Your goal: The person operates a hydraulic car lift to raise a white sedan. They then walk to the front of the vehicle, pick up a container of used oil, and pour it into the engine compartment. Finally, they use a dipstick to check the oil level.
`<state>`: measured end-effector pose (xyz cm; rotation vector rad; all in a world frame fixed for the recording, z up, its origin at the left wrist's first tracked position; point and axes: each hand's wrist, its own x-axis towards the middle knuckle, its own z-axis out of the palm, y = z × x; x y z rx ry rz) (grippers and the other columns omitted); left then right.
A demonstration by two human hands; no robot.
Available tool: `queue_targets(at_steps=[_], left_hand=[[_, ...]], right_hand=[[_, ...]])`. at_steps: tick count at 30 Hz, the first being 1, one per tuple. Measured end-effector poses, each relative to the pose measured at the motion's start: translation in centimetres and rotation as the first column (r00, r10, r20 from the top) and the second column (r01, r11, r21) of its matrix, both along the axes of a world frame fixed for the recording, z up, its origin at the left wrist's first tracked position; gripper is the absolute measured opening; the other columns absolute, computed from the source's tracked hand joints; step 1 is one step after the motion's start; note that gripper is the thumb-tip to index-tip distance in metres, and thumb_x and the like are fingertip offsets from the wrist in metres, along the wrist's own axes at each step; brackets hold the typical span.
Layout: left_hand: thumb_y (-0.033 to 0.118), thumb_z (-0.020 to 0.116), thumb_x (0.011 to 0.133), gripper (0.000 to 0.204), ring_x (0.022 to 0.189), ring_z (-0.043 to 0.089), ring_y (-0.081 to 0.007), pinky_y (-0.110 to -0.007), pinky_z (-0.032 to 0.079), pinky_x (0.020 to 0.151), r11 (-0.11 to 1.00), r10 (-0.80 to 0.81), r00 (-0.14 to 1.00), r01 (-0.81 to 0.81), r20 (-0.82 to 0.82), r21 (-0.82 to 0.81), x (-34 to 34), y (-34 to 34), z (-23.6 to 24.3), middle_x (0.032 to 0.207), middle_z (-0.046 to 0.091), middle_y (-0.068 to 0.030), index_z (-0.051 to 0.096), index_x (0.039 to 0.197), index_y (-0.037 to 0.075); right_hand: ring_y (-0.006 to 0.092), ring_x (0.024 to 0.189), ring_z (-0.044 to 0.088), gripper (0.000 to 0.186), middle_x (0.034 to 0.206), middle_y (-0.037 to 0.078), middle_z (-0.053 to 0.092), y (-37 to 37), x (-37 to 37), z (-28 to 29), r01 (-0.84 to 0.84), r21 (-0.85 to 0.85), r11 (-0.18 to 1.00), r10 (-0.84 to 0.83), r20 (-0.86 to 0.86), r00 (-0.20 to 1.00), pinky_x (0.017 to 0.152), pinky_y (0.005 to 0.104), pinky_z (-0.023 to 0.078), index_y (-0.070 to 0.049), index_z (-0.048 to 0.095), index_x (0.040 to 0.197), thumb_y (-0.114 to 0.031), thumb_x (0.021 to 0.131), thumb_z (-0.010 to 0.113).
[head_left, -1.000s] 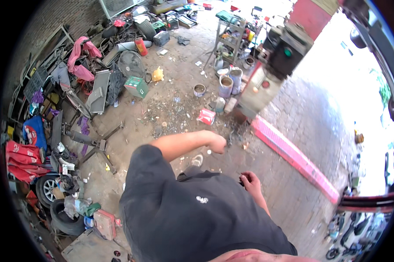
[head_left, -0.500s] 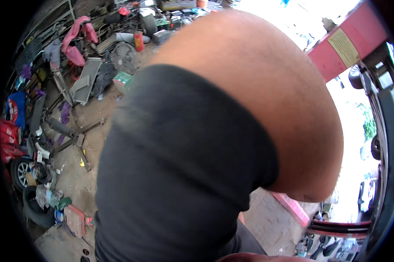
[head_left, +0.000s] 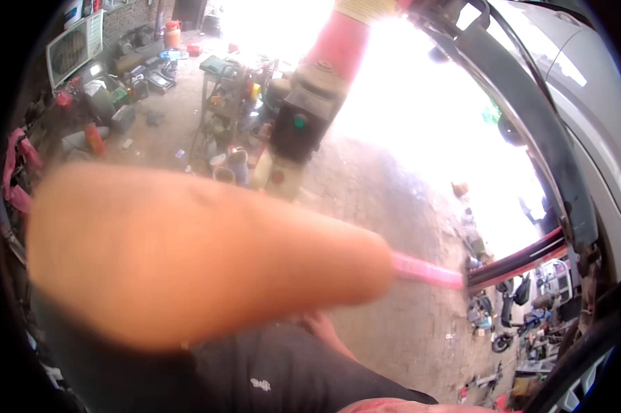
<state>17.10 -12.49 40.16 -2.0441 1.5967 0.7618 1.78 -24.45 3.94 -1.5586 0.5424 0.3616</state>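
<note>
A bare arm (head_left: 207, 255), my left one, stretches across the middle of the view, very close and smeared by motion. Its dark sleeve (head_left: 97, 344) lies at the lower left. The arm's rounded end points right, and no fingers can be made out on it. Below it, beside my dark shirt (head_left: 290, 368), shows a small strip of skin (head_left: 327, 337). This seems to be part of my right hand or forearm; its fingers are too blurred and covered to read. Nothing held is visible. Behind the arm stands a red lift post (head_left: 334, 48) with a dark control box (head_left: 300, 127).
A light-coloured vehicle (head_left: 592, 89) rises along the right side. A pink-red bar (head_left: 427, 270) lies on the brick floor (head_left: 393, 330). Cluttered parts and a red cylinder (head_left: 95, 139) stand at left, with an orange gas cylinder (head_left: 173, 34) farther back. Scrap parts fill the lower right.
The view has swung so the lift post is now near the middle. My left arm has dropped lower and leftward, its sleeve now at the lower left.
</note>
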Motion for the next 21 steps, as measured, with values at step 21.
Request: queue_targets(at_steps=[21], left_hand=[[0.057, 0.07, 0.075, 0.109, 0.138, 0.027, -0.0427, -0.045, 0.019, 0.115, -0.341, 0.678, 0.427, -0.54, -0.599, -0.77, 25.5, 1.7, -34.9, 0.145, 0.03, -0.0323, 0.02, 0.144, -0.011]], right_hand=[[0.0229, 0.073, 0.067, 0.025, 0.084, 0.014, 0.067, -3.6, -8.3, -19.1, 0.531, -0.056, 0.846, -0.523, -0.282, 0.804, 0.059, 0.0336, 0.054, 0.004, 0.058, 0.103, -0.016, 0.088, 0.058]])
